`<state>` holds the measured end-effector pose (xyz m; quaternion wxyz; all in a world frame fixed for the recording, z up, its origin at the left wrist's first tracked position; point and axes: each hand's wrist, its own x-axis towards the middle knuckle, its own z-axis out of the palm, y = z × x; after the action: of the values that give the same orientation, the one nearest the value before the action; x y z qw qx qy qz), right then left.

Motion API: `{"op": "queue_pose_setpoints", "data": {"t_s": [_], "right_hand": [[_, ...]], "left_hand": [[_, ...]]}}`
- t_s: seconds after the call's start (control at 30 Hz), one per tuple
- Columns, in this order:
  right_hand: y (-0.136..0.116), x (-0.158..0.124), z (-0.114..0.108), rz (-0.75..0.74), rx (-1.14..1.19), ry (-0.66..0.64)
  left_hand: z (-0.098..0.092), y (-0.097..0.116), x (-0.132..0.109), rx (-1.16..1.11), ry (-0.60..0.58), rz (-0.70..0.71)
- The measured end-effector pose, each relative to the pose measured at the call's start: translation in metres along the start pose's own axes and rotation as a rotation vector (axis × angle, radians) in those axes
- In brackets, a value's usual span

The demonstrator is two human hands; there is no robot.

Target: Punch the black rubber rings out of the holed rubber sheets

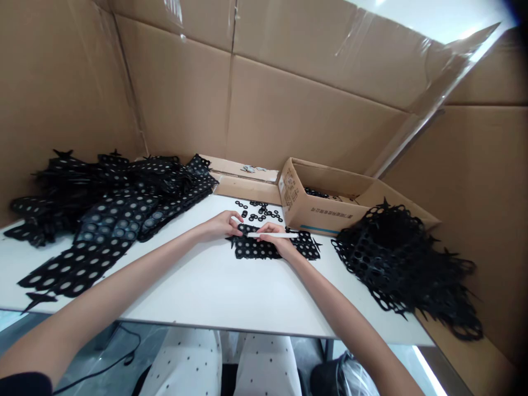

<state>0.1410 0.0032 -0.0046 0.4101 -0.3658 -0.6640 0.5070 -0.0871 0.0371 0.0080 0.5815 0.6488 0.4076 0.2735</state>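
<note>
A black sheet (258, 252) with rows of pale-centred rings lies flat on the white table in front of me. My left hand (228, 224) is at its upper left corner, fingers closed on the edge; the fingertips are partly hidden. Over the sheet, my right hand (275, 235) grips a thin white pen-like stick (284, 235), its tip pointing left towards the sheet's rings. Just beyond the sheet, several loose small black rings (264, 209) are scattered on the tabletop.
A heap of similar ringed sheets (136, 190) lies to the left. An open cardboard box (322, 214) holding black pieces stands behind right. In front of it is a pile of black sheets with open holes (396, 258). Cardboard walls (309, 104) enclose the table (231, 297).
</note>
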Motion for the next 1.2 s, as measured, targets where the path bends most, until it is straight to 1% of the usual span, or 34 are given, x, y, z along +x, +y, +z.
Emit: {"op": "queue_pose_setpoints", "data": {"t_s": [0.17, 0.27, 0.4, 0.5, 0.6, 0.67, 0.77, 0.87, 0.97, 1.07, 1.13, 1.2], "right_hand": [[-0.003, -0.002, 0.000, 0.000, -0.021, -0.005], [-0.004, -0.003, 0.001, -0.015, -0.023, -0.002], [-0.007, -0.004, 0.002, 0.000, -0.037, 0.011], [-0.008, -0.004, 0.002, -0.004, -0.025, 0.004], [-0.010, -0.004, 0.004, -0.008, -0.035, -0.019], [-0.010, -0.004, 0.005, -0.007, -0.036, -0.029], [-0.010, -0.004, 0.008, -0.006, -0.060, -0.031], [-0.009, -0.004, 0.010, -0.021, -0.119, -0.027], [-0.007, -0.003, 0.013, -0.049, -0.139, -0.031], [-0.006, -0.003, 0.013, -0.066, -0.124, -0.041], [-0.005, -0.002, 0.010, -0.044, -0.043, -0.023], [-0.003, -0.001, 0.006, -0.016, 0.102, 0.066]], "left_hand": [[0.000, -0.002, -0.001, -0.076, 0.030, -0.037], [-0.001, 0.000, -0.002, -0.072, 0.059, -0.060], [-0.002, 0.001, -0.001, -0.063, 0.099, -0.089], [-0.003, -0.001, 0.001, -0.058, 0.093, -0.111], [0.000, 0.000, 0.002, -0.049, 0.108, -0.093], [0.005, 0.004, 0.001, -0.039, 0.173, -0.079], [0.013, 0.018, -0.004, 0.008, 0.292, -0.102], [0.020, 0.032, -0.008, 0.075, 0.350, -0.129], [0.022, 0.037, -0.009, 0.093, 0.359, -0.139], [0.018, 0.032, -0.007, 0.046, 0.331, -0.178], [0.013, 0.026, -0.005, 0.000, 0.293, -0.206], [0.008, 0.019, -0.003, -0.032, 0.247, -0.216]]}}
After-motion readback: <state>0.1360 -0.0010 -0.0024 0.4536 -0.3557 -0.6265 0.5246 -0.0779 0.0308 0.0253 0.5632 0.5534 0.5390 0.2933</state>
